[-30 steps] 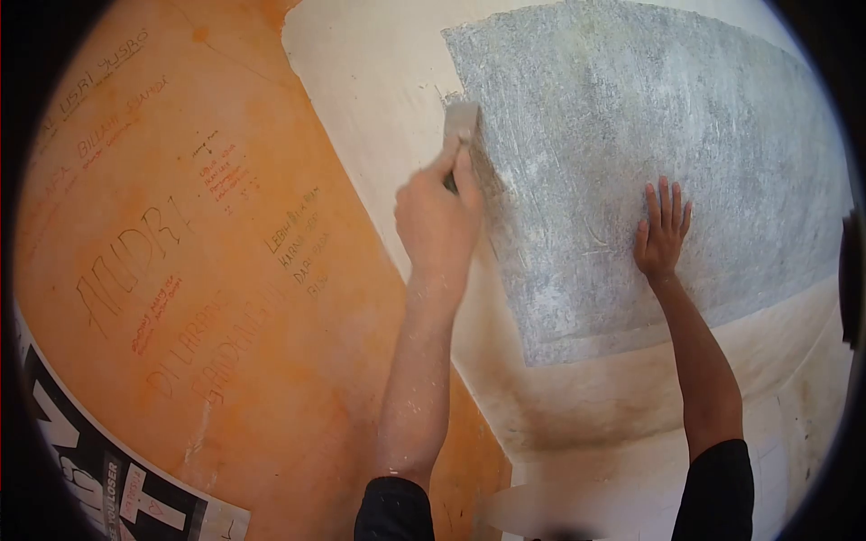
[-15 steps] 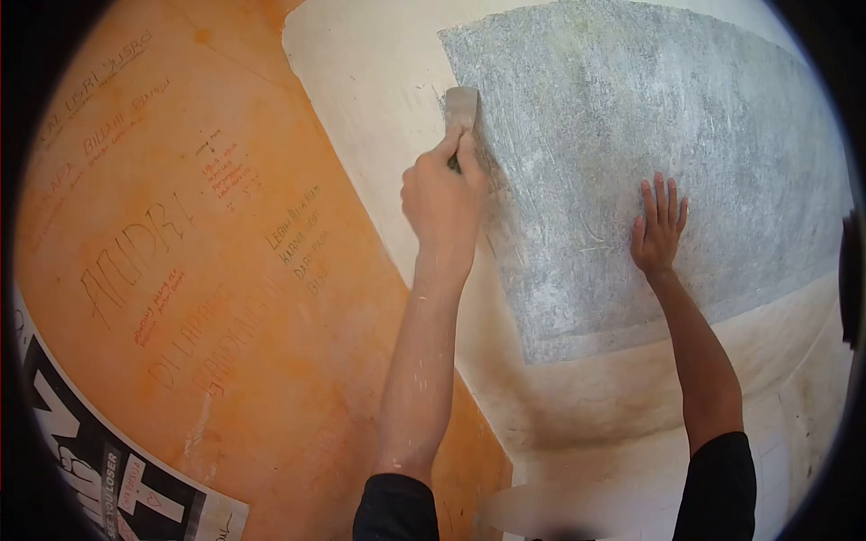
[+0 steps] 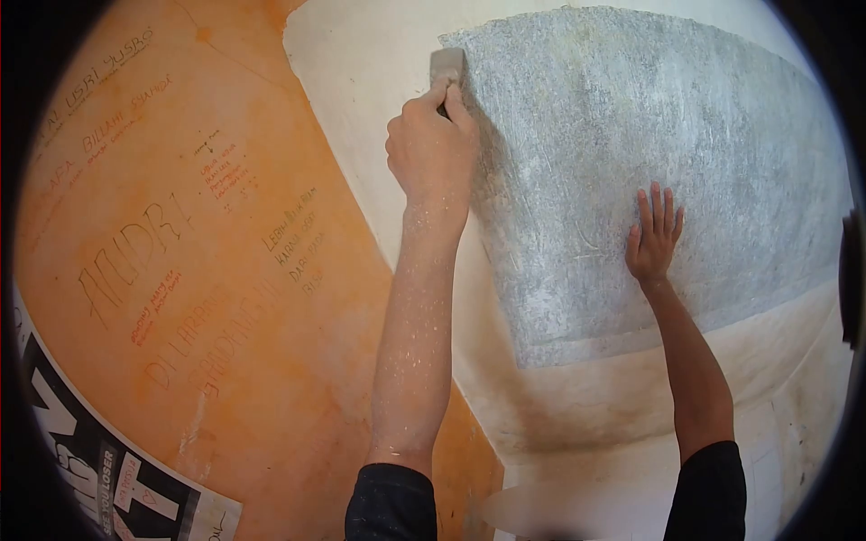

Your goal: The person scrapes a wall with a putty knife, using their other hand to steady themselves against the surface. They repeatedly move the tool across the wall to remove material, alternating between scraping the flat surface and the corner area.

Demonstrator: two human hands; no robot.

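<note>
My left hand [image 3: 433,149] grips a scraper [image 3: 447,65] with a wide, flat metal blade pointing up. The blade is at the upper left edge of a rough grey patch [image 3: 577,135] on the white wall; whether it touches the surface is hard to tell. Most of the handle is hidden in my fist. Pale flecks dot my left forearm. Lower and to the right, my right hand [image 3: 655,236] lies flat on the grey patch, fingers spread, holding nothing.
An orange wall [image 3: 225,270] with handwriting meets the white wall [image 3: 361,90] on the left. A black-and-white poster [image 3: 117,469] is at the lower left. Something dark [image 3: 851,279] stands at the right edge, and a blurred pale shape [image 3: 568,514] is low in the middle.
My left hand has moved the scraper up and slightly left along the patch's edge. My right hand stays flat on the wall, with only a small shift in view.
</note>
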